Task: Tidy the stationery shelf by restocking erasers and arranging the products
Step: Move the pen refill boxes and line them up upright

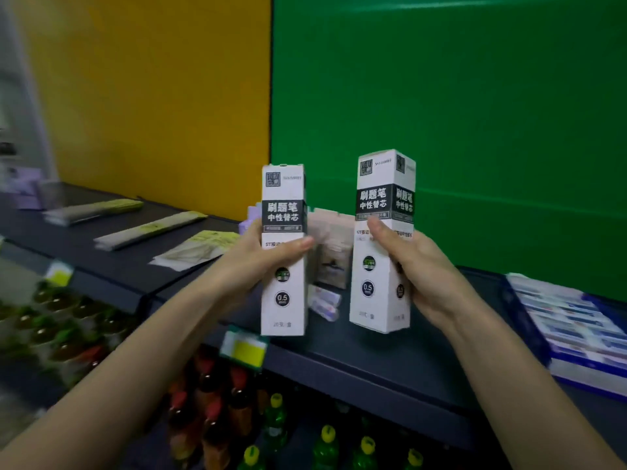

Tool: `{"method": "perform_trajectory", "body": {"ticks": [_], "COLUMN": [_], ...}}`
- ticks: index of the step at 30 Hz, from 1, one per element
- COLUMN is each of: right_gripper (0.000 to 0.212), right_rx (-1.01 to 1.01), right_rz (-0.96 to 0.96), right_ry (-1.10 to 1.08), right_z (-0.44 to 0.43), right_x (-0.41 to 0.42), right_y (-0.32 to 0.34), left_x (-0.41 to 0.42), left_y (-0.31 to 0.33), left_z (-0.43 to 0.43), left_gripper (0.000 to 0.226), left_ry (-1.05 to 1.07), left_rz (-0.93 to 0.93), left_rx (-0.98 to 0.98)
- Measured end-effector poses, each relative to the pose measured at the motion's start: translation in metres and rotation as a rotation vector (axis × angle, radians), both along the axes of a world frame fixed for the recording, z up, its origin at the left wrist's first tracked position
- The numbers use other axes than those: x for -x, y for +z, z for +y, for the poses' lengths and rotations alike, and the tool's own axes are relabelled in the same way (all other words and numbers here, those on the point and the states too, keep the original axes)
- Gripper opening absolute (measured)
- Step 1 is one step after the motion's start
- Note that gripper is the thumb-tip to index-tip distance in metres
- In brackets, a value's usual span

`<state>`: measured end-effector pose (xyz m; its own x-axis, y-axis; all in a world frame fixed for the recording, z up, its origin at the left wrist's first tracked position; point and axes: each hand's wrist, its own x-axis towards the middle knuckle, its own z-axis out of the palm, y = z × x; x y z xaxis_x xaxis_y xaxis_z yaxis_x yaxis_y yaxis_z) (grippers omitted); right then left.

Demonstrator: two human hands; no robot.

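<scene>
Two tall white refill boxes with black labels are held upright over the dark shelf (356, 364). My left hand (261, 256) grips the left box (284, 286) around its middle. My right hand (420, 266) grips the right box (381, 245), which stands a little higher and farther back. Between the boxes, on the shelf, stand brownish packets (330, 252), and small wrapped erasers (324, 301) lie in front of them. A purple item (247, 218) shows behind my left hand.
Flat packets with yellow headers (152, 228) lie in a row on the shelf to the left. A blue display box of erasers (573, 330) sits at the right. Yellow price tags (242, 349) hang on the shelf edge. Bottles with coloured caps (274, 422) fill the lower shelf. Yellow and green back panels stand behind.
</scene>
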<state>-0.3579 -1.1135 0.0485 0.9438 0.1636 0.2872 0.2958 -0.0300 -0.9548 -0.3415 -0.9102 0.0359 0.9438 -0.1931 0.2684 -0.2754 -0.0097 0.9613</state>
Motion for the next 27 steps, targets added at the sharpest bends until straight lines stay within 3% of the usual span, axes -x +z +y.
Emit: {"method": "perform_trajectory", "body": {"ticks": [2,6,8,13,18,23,27], "right_gripper": [0.043,0.047,0.048,0.024,0.038,0.05,0.047], "right_rx": [-0.005,0.0,0.02,0.008,0.032,0.081,0.13], "right_rz": [-0.04,-0.063,-0.069,-0.05,-0.037,-0.049,-0.078], "right_ry": [0.029,0.104,0.148,0.223,0.234,0.267,0.295], "right_z": [0.036,0.11,0.148,0.251,0.353,0.444,0.508], "right_x": [-0.008,-0.024,-0.032,-0.054,-0.075,-0.101,-0.13], "right_y": [-0.001,-0.005,-0.008,-0.012,-0.016,-0.005,0.005], "left_x": [0.005,0.015,0.017,0.018,0.018,0.006,-0.015], "left_y": [-0.004,-0.009,-0.012,-0.015,-0.016,-0.008,-0.003], "left_z": [0.037,0.119,0.164,0.276,0.384,0.472,0.529], "left_gripper": [0.043,0.027,0.035,0.054,0.064,0.056,0.05], "left_ry": [0.077,0.209,0.25,0.348,0.414,0.471,0.503], "left_rz": [0.014,0.026,0.05,0.076,0.055,0.002,-0.046], "left_rx": [0.01,0.016,0.022,0.004,-0.013,0.002,0.035]}}
